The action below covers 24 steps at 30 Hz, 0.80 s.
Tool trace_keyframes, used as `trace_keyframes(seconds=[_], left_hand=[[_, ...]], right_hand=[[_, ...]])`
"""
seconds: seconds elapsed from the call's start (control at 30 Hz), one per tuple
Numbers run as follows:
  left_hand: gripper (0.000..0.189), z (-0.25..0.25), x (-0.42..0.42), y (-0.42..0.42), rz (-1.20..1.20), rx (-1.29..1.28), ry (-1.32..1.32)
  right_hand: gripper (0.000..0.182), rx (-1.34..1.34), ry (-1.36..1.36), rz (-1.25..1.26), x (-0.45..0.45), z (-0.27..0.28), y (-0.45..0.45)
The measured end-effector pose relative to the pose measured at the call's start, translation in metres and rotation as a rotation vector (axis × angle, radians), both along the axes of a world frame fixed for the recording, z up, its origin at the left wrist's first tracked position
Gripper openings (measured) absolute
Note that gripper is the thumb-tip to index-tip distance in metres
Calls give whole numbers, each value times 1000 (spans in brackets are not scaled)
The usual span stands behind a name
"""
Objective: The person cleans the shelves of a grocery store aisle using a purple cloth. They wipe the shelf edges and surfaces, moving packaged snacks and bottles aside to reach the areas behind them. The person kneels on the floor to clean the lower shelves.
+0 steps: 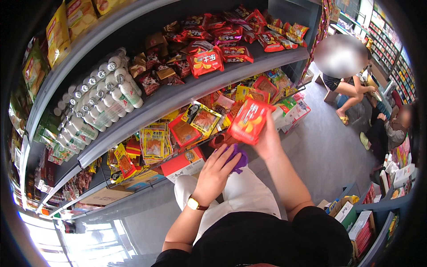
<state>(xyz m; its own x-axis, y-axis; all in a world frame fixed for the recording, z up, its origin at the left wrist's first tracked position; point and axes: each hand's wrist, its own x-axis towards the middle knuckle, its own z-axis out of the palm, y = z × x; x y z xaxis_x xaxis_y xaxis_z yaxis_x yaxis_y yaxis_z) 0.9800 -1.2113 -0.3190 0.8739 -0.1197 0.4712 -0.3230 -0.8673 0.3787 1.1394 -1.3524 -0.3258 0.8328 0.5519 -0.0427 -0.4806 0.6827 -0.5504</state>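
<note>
My right hand (pixel 269 140) holds up a red snack packet (pixel 250 120) with yellow chips pictured on its front. A purple cloth (pixel 241 160) lies bunched under the fingers of my left hand (pixel 215 175), close above my knee. Both hands are in front of the lower shelf, where flat snack packets (pixel 201 119) lie in an overlapping heap. On the grey shelf above (pixel 260 64), more red packets (pixel 205 62) like the one I hold are piled, with brown and gold wrapped snacks (pixel 166 73) to their left.
Shrink-wrapped white bottles (pixel 100 103) stand at the upper shelf's left. Below the lower shelf is a red and white carton (pixel 185 164). Two people sit at the right, one with a bare leg (pixel 350 95), the other in dark trousers (pixel 375 142). Boxed goods (pixel 362 230) fill a blue-grey rack behind my right side.
</note>
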Motion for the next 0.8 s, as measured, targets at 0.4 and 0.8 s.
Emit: trace_keyframes(seconds=[0.4,0.8], left_hand=[[64,-17,-25,37,254,-83,-8],[61,-2,-26,159,532,-106,-345]], right_hand=[[40,-575,-423,-437,317,88,23],[50,-1252,-1445,-1089,325,52,24]])
